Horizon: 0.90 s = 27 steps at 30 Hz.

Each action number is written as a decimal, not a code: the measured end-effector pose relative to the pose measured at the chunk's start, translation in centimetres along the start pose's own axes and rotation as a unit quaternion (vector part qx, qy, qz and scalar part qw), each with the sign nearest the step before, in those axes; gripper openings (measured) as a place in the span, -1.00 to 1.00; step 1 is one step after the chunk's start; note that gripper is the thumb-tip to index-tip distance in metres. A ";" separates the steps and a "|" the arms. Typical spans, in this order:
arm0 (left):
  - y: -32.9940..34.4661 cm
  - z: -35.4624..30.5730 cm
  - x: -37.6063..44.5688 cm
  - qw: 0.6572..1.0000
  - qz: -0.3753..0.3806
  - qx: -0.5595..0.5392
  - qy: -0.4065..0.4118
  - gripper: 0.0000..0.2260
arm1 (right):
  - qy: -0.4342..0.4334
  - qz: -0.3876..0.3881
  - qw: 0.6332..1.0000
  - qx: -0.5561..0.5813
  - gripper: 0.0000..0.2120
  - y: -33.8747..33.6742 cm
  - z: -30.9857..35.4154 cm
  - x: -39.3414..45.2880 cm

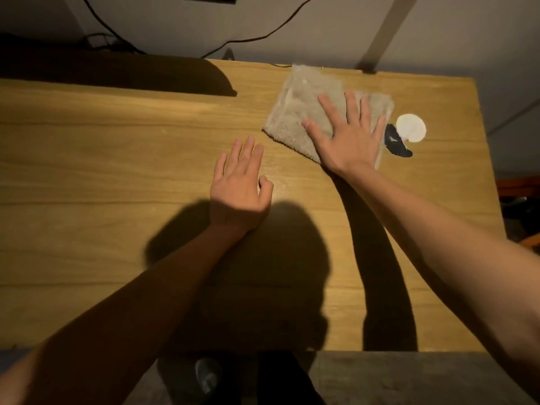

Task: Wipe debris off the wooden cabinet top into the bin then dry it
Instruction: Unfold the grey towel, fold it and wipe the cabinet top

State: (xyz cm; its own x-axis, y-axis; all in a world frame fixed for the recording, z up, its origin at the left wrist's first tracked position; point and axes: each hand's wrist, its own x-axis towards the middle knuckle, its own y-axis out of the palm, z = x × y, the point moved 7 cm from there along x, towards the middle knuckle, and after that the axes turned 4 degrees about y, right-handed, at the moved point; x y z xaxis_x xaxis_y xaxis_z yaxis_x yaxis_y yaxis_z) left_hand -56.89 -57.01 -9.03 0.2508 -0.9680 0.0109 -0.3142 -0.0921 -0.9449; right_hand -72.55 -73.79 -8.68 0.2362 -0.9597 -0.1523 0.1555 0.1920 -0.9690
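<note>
The wooden cabinet top (117, 159) fills most of the view. A beige fluffy cloth (295, 112) lies flat near its far right corner. My right hand (347, 135) presses flat on the cloth's right half with fingers spread. My left hand (239, 182) rests palm down on the bare wood just left of the cloth, fingers apart and holding nothing. A small white round piece (411, 127) and a dark scrap (396, 141) lie on the wood right beside the cloth's right edge. No bin is in view.
Black cables (111, 39) hang along the wall behind the far edge. The cabinet's right edge (485, 159) drops to a dark floor with reddish objects (517, 185). My shadow covers the near middle of the top.
</note>
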 end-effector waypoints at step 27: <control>1.1 -5.8 -3.2 0.992 0.060 0.016 0.107 -0.41 | -0.298 0.025 0.949 -0.097 -0.34 1.0 -11.0 -15.5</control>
State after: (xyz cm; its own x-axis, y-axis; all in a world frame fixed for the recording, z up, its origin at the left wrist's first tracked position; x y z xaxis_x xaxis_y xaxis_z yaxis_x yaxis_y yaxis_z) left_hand -63.36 -55.41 -8.15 0.0123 -0.9993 -0.0355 -0.2999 0.0302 -0.9535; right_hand -86.64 -60.98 -9.46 0.7484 -0.6526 -0.1183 -0.0366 0.1374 -0.9898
